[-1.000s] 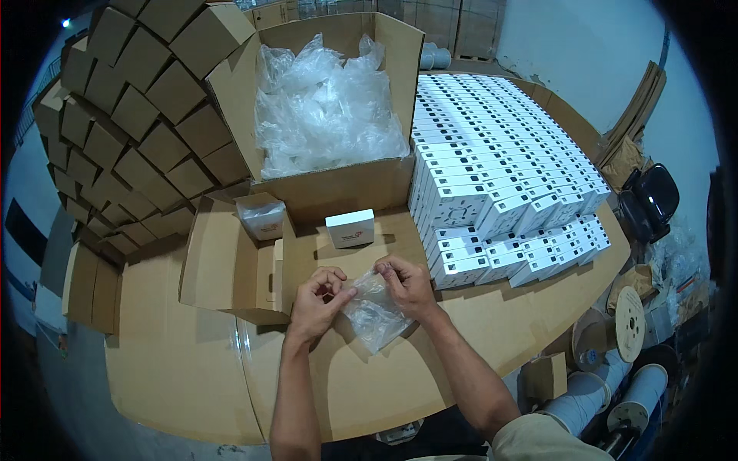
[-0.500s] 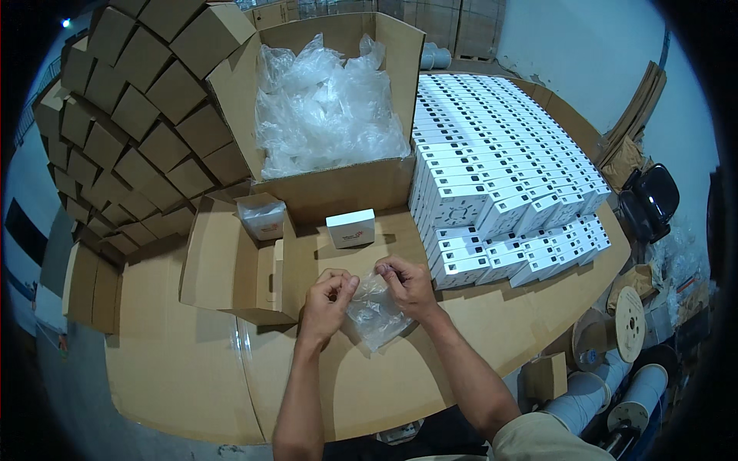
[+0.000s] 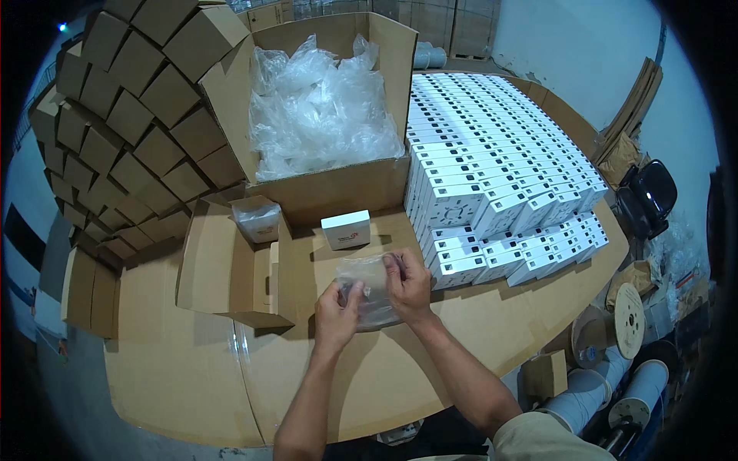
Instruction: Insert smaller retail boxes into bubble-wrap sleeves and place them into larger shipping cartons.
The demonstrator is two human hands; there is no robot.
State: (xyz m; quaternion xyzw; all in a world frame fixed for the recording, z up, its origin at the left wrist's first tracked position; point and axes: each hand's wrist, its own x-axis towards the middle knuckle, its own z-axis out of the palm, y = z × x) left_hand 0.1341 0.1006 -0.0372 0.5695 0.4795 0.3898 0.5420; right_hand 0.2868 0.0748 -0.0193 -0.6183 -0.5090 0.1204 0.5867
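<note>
A clear plastic bag (image 3: 375, 306) is stretched between my two hands above the cardboard-covered table. My left hand (image 3: 338, 313) grips its left side, thumb on top. The right side of the bag is pinched in my right hand (image 3: 407, 283), thumb over the film. Just beyond the bag stands a small white box (image 3: 345, 230) with a reddish mark on its front. To the left of my hands is an open brown carton (image 3: 257, 288), which holds a bagged white box (image 3: 259, 223) in its far part.
A large carton (image 3: 330, 178) full of crumpled clear bags (image 3: 319, 107) stands at the back. Many stacked white boxes (image 3: 492, 180) fill the right side of the table (image 3: 177, 369). Brown cartons (image 3: 131, 131) are piled at the left. Cable spools (image 3: 629, 323) lie beside the table at right.
The bag has been turned and spread flatter, its upper part now raised between my hands. My left hand has shifted slightly right and down, and my right hand slightly up.
</note>
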